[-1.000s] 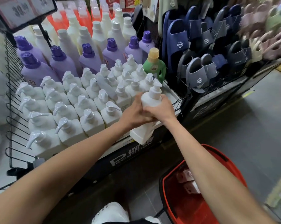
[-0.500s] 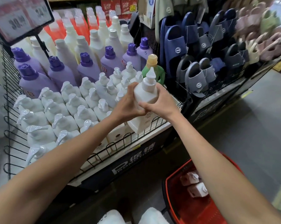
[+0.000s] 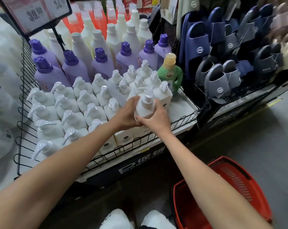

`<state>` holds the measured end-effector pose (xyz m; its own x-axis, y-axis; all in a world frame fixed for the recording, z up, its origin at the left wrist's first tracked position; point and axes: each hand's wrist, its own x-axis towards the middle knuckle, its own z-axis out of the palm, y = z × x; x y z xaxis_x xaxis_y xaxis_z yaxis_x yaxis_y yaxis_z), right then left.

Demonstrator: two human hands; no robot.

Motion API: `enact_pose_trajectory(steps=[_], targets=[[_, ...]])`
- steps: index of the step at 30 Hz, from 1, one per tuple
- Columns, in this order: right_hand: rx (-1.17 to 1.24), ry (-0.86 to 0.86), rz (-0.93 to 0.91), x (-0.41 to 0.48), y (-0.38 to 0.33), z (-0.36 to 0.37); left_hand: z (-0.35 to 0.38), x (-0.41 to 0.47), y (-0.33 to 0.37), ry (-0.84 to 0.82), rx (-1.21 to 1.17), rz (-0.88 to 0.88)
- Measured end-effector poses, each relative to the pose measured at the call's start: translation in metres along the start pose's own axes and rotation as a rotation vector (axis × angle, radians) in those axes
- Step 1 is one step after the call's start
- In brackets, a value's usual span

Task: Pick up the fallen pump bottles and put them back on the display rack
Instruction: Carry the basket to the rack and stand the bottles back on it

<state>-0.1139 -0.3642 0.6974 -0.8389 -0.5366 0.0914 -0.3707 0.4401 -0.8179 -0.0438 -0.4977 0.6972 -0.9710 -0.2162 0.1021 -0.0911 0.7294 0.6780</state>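
Your wire display rack (image 3: 22,113) fills the far left. Its rows of white pump bottles (image 3: 68,103) stand packed together, squared glossy plastic with curved spouts. The red basket (image 3: 239,180), of ribbed plastic, sits near right on the floor. A second ago you held the pump bottle (image 3: 145,108) outside the front rail; now it stands upright over the rows' near right end, so placing looks nearly done. Your left hand (image 3: 126,114) and right hand (image 3: 156,119) both wrap its smooth body, and they hide whether its base has landed.
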Motion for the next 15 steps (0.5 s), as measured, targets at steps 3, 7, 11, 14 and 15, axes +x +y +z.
enact_pose_trajectory(steps=[3,7,11,14,15], targets=[[0.002,0.003,0.024,0.000,0.011,0.011,0.001,0.001,-0.006,-0.046,0.138,-0.009],[0.002,-0.032,0.075,0.002,0.023,0.023,-0.002,0.002,-0.020,-0.123,0.342,0.031],[-0.043,-0.076,0.069,0.001,0.030,0.035,-0.007,-0.001,-0.031,-0.165,0.494,0.010],[-0.057,-0.099,0.103,0.003,0.038,0.042,-0.006,-0.002,-0.031,-0.181,0.567,-0.002],[-0.061,-0.105,0.119,0.003,0.041,0.044,-0.006,-0.001,-0.031,-0.183,0.590,0.004]])
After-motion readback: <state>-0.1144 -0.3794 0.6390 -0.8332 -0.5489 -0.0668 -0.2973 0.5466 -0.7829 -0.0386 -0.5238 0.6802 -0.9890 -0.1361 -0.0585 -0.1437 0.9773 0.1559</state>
